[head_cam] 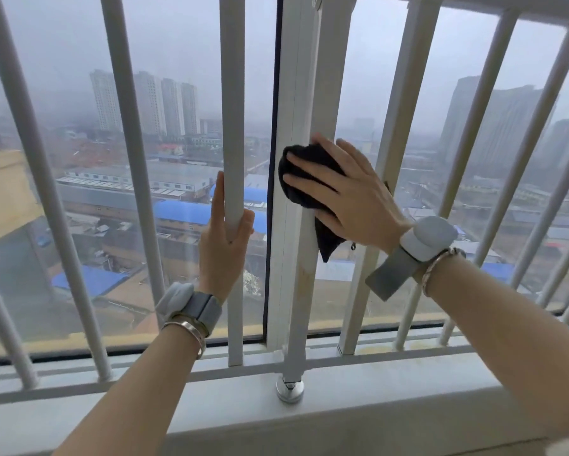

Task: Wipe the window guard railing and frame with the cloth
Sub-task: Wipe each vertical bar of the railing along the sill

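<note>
Against the window frame (296, 103), right hand (349, 192) presses the black cloth (304, 179) flat, fingers spread to cover more surface. Just left of the frame, left hand (225, 232) curls round a railing bar (233, 126), likely for bracing.

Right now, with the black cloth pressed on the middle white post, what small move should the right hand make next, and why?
Probably slide the right hand and black cloth down the white post: yellowish stains show on the post just below the cloth. The left hand grips the neighbouring railing bar, steadying the person.
</note>
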